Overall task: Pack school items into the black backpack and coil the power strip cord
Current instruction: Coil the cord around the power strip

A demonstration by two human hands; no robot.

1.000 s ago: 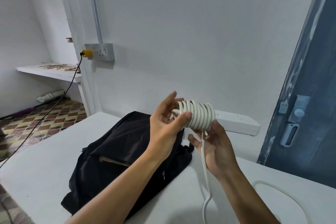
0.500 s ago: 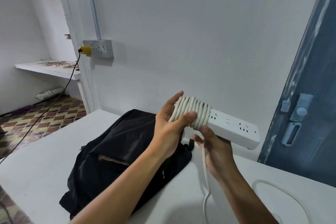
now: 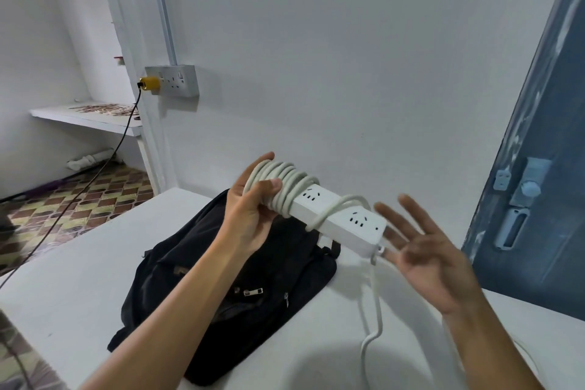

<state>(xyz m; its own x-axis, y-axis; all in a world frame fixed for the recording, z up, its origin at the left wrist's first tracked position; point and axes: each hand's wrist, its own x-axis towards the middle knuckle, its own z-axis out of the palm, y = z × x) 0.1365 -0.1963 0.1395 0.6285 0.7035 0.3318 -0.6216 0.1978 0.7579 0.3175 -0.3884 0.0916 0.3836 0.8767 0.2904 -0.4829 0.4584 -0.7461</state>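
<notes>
A white power strip (image 3: pixel 340 221) is held in the air above the table, its sockets facing up. Several turns of its white cord (image 3: pixel 285 182) are wound round the left end, and one looser turn crosses the middle. My left hand (image 3: pixel 253 215) grips the wound end, thumb over the coils. My right hand (image 3: pixel 424 250) is spread open beside the strip's right end, fingers straight; the cord seems to pass by its fingertips and drops down to the table. The black backpack (image 3: pixel 240 282) lies flat on the white table (image 3: pixel 79 288) under my left arm.
A wall socket (image 3: pixel 177 81) with a yellow plug and a black cable stands at the left. A blue door (image 3: pixel 538 199) with a handle is at the right. The loose cord runs across the table at the lower right. A tiled floor lies beyond the table's left edge.
My right hand has let go of the strip's underside and swung out to its right end with fingers spread. A new loose turn of cord lies across the strip's middle.
</notes>
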